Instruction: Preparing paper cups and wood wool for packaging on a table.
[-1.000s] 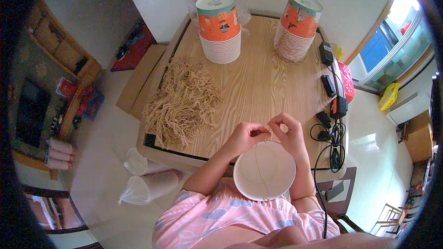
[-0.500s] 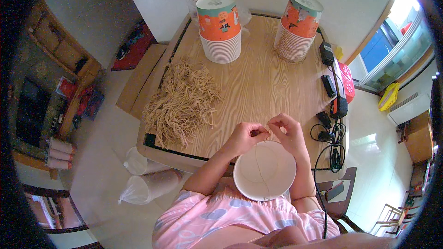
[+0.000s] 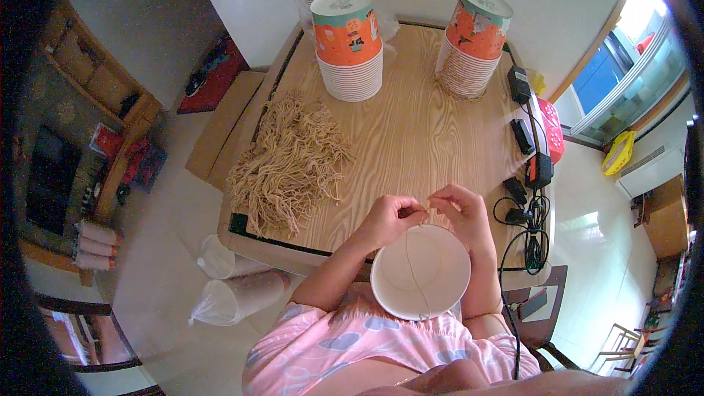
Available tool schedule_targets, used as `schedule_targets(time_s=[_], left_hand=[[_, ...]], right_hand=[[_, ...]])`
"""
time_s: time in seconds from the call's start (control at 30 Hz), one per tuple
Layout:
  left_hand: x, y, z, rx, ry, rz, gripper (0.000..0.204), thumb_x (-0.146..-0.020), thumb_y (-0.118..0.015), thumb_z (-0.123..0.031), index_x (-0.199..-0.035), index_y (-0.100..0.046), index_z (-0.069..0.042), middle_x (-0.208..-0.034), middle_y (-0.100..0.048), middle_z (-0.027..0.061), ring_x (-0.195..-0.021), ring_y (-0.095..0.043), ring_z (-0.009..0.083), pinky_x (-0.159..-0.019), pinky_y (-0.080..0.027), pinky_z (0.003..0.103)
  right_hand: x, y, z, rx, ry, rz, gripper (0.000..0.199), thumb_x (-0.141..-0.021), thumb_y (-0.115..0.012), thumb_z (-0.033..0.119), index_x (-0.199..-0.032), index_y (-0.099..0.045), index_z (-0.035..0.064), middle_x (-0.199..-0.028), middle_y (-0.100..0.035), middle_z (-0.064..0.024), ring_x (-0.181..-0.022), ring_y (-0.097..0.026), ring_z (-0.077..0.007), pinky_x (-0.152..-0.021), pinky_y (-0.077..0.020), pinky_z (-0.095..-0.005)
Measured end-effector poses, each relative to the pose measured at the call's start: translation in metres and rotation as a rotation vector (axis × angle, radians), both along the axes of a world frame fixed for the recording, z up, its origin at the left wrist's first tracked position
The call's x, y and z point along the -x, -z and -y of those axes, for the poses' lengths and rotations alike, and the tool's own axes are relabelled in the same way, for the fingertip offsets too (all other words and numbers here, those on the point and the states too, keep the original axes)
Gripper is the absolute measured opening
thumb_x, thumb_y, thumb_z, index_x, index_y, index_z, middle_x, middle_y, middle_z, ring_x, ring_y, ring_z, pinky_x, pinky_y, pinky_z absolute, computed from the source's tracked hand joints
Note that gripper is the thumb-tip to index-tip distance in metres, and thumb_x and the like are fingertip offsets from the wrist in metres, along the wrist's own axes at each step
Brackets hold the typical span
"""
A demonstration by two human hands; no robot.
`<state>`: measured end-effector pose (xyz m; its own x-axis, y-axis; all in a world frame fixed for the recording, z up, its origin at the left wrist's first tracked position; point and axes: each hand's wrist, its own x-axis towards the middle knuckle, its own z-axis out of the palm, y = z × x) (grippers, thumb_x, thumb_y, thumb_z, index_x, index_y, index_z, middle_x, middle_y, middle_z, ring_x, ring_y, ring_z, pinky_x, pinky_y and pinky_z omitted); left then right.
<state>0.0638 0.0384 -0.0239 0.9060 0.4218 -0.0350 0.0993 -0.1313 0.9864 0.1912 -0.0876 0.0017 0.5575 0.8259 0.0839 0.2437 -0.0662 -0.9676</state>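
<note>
A white paper bucket (image 3: pixel 389 279), its mouth turned up toward me, sits at my lap by the table's near edge. A thin beige cord (image 3: pixel 412 264) runs across its opening from the near rim to the far rim. Just beyond the far rim, my left hand (image 3: pixel 396 218) is closed in a pinch on the cord. Close beside it, my right hand (image 3: pixel 462 213) also pinches the cord, thumb and fingertips together. The fingertips of both hands nearly meet. A tangled pile of beige cords (image 3: pixel 290 165) lies at the table's left.
Two stacks of upturned paper buckets, a left stack (image 3: pixel 350 73) and a right stack (image 3: pixel 469 66), stand at the table's far side. Black adapters and coiled cables (image 3: pixel 537 227) line the right edge. Bagged bucket stacks (image 3: pixel 242 297) lie on the floor at left.
My right hand has shifted slightly right and nearer to me, still pinching. A short piece of cord now shows between the fingertips. The bucket has stayed in place.
</note>
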Motion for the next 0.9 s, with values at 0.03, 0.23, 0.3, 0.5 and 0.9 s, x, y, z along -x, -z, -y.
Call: schedule_targets(time_s=[0.03,0.23,0.3,0.5,0.9], left_hand=[[0.000,0.000,0.000,-0.001,-0.002,-0.001,0.015,-0.081,-0.067,-0.014,-0.082,-0.066,0.001,-0.064,-0.059,-0.0013,-0.060,-0.050,0.0040,-0.055,-0.044,0.023],[0.000,-0.004,0.000,-0.017,0.020,0.001,0.014,-0.081,-0.066,-0.013,-0.082,-0.065,0.001,-0.065,-0.060,-0.0005,-0.061,-0.052,0.0048,-0.055,-0.044,0.023],[0.000,-0.005,0.001,-0.014,0.014,0.004,0.014,-0.081,-0.066,-0.013,-0.082,-0.065,0.001,-0.066,-0.060,-0.0003,-0.061,-0.053,0.0049,-0.056,-0.044,0.023],[0.001,-0.008,0.000,-0.014,0.035,-0.014,0.014,-0.082,-0.066,-0.012,-0.081,-0.065,0.001,-0.066,-0.061,-0.0002,-0.061,-0.053,0.0051,-0.055,-0.044,0.023],[0.001,-0.008,0.002,-0.020,0.015,-0.028,0.013,-0.081,-0.067,-0.012,-0.082,-0.066,0.001,-0.065,-0.061,0.0004,-0.060,-0.053,0.0047,-0.055,-0.044,0.023]], right_hand=[[-0.001,0.000,0.002,0.027,0.010,-0.032,0.006,-0.081,-0.063,0.004,-0.083,-0.062,-0.0013,-0.078,-0.064,-0.0069,-0.076,-0.060,-0.0128,-0.068,-0.0478,-0.0261],[-0.005,0.006,0.003,-0.036,0.016,0.168,0.009,-0.084,-0.059,0.006,-0.080,-0.058,-0.0015,-0.073,-0.062,-0.0079,-0.068,-0.059,-0.0140,-0.061,-0.0471,-0.0270],[-0.006,0.007,0.003,-0.013,0.061,0.149,0.012,-0.086,-0.057,0.008,-0.079,-0.057,-0.0010,-0.070,-0.059,-0.0069,-0.065,-0.056,-0.0133,-0.059,-0.0457,-0.0275],[-0.008,0.009,0.005,0.075,0.079,0.116,0.028,-0.091,-0.052,0.021,-0.075,-0.053,-0.0020,-0.061,-0.050,-0.0047,-0.057,-0.047,-0.0124,-0.053,-0.0414,-0.0296],[-0.004,0.013,-0.003,0.098,-0.178,-0.023,0.011,-0.086,-0.057,0.008,-0.082,-0.059,-0.0015,-0.070,-0.056,-0.0011,-0.068,-0.052,-0.0081,-0.060,-0.0432,-0.0228]])
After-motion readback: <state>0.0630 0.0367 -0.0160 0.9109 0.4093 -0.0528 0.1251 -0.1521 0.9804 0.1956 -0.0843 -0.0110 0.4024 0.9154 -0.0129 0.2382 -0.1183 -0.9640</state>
